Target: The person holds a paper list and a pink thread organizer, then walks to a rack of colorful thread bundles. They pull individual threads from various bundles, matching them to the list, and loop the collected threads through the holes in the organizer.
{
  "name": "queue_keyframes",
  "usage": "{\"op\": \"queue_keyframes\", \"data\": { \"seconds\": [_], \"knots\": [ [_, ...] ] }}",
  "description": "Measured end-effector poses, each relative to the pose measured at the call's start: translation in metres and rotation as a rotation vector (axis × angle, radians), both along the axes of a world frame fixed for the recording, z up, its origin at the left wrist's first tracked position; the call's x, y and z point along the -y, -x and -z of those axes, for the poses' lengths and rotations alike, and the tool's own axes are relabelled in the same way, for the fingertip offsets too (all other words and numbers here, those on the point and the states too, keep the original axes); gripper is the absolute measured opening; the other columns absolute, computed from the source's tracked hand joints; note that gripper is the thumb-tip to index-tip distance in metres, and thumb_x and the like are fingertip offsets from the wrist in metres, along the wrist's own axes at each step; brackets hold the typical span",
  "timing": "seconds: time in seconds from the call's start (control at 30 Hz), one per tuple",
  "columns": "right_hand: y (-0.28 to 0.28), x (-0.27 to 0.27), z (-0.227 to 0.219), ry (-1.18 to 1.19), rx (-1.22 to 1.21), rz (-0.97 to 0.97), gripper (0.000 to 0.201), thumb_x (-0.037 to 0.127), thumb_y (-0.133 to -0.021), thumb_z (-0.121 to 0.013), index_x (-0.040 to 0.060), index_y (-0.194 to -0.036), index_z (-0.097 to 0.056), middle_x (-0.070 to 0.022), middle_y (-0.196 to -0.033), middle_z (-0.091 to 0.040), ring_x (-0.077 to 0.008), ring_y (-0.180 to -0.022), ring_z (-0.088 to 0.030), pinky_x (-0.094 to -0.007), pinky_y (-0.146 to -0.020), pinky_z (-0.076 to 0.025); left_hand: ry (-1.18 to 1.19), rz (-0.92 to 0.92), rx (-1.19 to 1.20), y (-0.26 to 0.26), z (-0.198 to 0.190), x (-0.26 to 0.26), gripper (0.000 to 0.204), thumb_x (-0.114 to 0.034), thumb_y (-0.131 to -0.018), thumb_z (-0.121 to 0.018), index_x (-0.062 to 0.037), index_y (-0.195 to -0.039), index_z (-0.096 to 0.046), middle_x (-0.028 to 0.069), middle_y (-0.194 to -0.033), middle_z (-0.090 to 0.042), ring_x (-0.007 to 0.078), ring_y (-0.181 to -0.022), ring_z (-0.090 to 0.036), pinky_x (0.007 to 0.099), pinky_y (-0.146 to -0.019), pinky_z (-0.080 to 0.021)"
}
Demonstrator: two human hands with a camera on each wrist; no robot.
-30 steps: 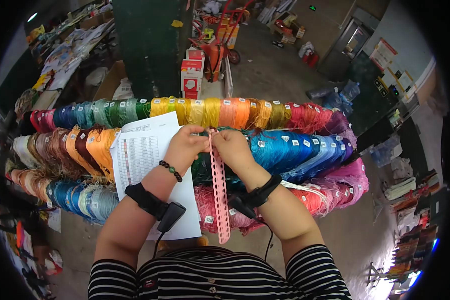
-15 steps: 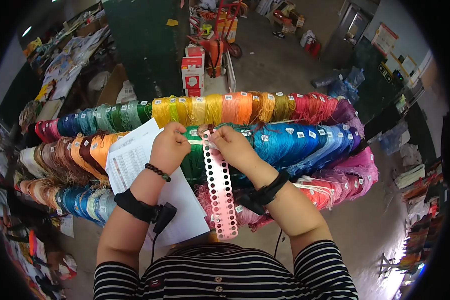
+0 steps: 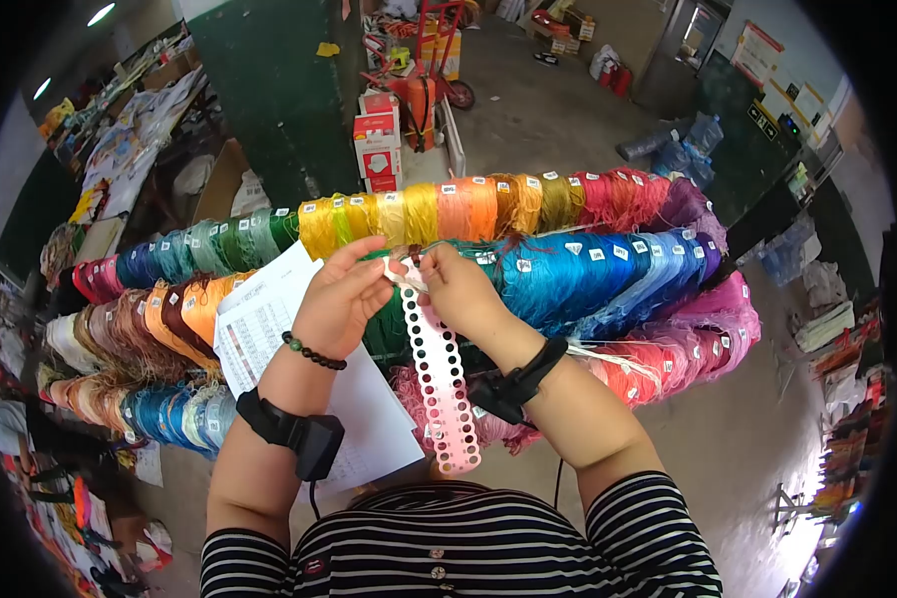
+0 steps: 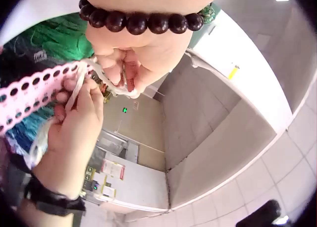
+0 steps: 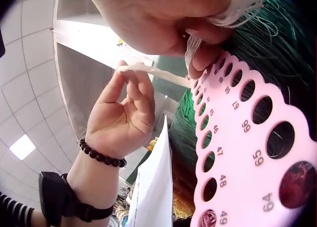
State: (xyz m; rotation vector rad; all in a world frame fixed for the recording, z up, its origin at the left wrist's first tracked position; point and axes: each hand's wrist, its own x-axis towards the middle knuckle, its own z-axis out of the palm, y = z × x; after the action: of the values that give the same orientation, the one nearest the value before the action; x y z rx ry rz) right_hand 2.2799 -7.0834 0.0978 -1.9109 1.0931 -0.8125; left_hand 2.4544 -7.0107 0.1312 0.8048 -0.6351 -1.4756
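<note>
A long pink thread card [image 3: 446,389] with numbered holes along both edges hangs from my right hand [image 3: 465,294], which grips its top end. White thread [image 5: 158,72] stretches from a hole near that end across to my left hand [image 3: 341,299]. In the right wrist view the left hand [image 5: 124,113] pinches the thread's far end between thumb and forefinger, its other fingers loosely bent. More white strands [image 5: 194,49] come out between the right hand's fingers. The left wrist view shows the right hand [image 4: 77,123] close below the left one, beside the card.
Rows of coloured thread skeins [image 3: 578,274] with small white number labels lie across in front of me. Printed sheets [image 3: 334,409] rest over them at the left, under my left forearm. Behind stand red-and-white boxes [image 3: 377,149] and a green pillar [image 3: 269,100].
The pink card has turned from nearly edge-on to show its face. My left hand has drawn away leftward from the right hand with the white thread, and its fingers have spread somewhat.
</note>
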Motion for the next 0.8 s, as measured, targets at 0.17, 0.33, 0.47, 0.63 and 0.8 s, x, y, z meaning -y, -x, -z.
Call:
{"op": "queue_keyframes", "data": {
  "seconds": [0.17,0.33,0.47,0.63,0.8],
  "knots": [
    [0.005,0.003,-0.002,-0.592,0.56,-0.087,0.014,0.009,-0.093,-0.049,0.0034,-0.105,-0.052,-0.0118,-0.07,-0.063,-0.0137,-0.06,-0.061,-0.0276,-0.052,-0.048,0.198,0.068,0.628,0.016,0.027,0.008,0.048,0.002,-0.087,-0.055,-0.001,-0.134,-0.044,0.0101,-0.107,-0.064,0.0127,-0.084,-0.063,0.0208,-0.065,-0.05],
    [0.035,-0.018,-0.023,-0.061,-0.022,0.072,0.017,0.019,-0.09,-0.062,0.0022,-0.094,-0.06,-0.0014,-0.075,-0.062,-0.0067,-0.057,-0.051,-0.0208,-0.052,-0.041,0.165,0.162,0.429,0.016,0.013,-0.007,0.058,0.005,-0.079,-0.061,-0.0033,-0.134,-0.044,0.004,-0.102,-0.06,0.0077,-0.082,-0.059,0.0203,-0.068,-0.047],
    [0.04,-0.026,-0.026,-0.565,0.228,-0.132,0.024,0.024,-0.089,-0.067,-0.0001,-0.091,-0.065,0.0011,-0.068,-0.059,-0.006,-0.06,-0.05,-0.0231,-0.051,-0.039,0.161,0.193,0.311,0.021,-0.016,-0.026,0.061,0.007,-0.077,-0.061,-0.0045,-0.134,-0.043,-0.0019,-0.09,-0.052,0.0046,-0.078,-0.052,0.0183,-0.066,-0.042],
    [0.051,-0.025,-0.029,-0.369,0.272,-0.086,0.018,0.017,-0.092,-0.063,0.0022,-0.082,-0.064,0.0029,-0.064,-0.053,-0.0057,-0.057,-0.046,-0.0236,-0.051,-0.037,0.319,-0.215,0.961,-0.013,-0.008,-0.027,0.052,0.011,-0.074,-0.054,-0.0031,-0.125,-0.052,-0.0063,-0.073,-0.048,0.0033,-0.065,-0.045,0.0175,-0.061,-0.038],
    [0.059,-0.034,-0.043,-0.236,0.31,-0.019,0.019,0.018,-0.091,-0.063,0.0017,-0.08,-0.062,0.0014,-0.064,-0.054,-0.0066,-0.058,-0.047,-0.0257,-0.052,-0.039,0.163,-0.288,0.73,-0.012,-0.038,-0.048,0.022,-0.009,-0.095,-0.055,-0.0049,-0.116,-0.059,-0.0088,-0.067,-0.046,0.0005,-0.059,-0.039,0.016,-0.053,-0.03]
  ]
}}
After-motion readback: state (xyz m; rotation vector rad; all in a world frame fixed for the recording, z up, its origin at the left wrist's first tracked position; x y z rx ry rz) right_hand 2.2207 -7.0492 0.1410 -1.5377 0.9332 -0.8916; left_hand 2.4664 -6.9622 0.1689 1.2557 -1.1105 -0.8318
